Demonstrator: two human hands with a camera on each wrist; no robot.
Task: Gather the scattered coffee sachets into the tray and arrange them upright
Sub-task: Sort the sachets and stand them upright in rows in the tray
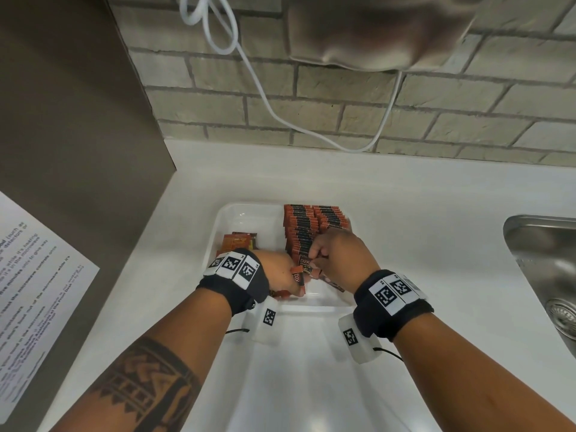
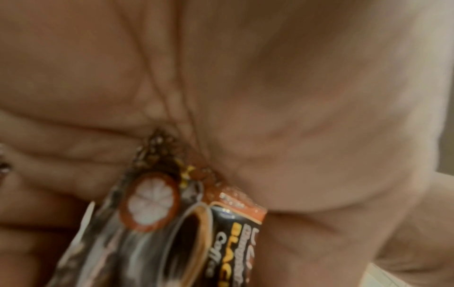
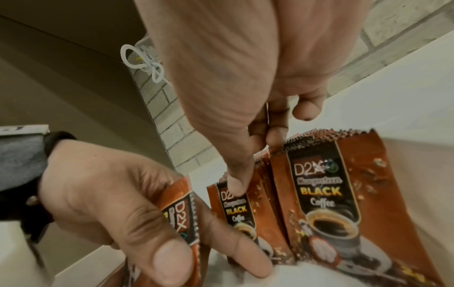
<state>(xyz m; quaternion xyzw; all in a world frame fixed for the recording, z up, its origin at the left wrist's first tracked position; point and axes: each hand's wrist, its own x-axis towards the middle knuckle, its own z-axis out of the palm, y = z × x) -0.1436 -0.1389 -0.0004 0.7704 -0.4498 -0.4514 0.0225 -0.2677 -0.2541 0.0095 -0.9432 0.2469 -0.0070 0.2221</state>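
Tray (image 1: 246,210): upright sachet rows (image 1: 307,227) at its far right. Left hand (image 1: 277,272) gripped a loose sachet (image 1: 297,277); right hand (image 1: 339,254) pinched the nearest row's front sachet (image 3: 237,205).

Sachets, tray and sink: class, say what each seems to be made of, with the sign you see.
Sachets: probably glossy printed foil or plastic film, with crimped zigzag top edges.
Tray: likely smooth white plastic, with thin rounded rim and slight sheen.
Sink: apparently brushed stainless steel, grey with soft reflections.
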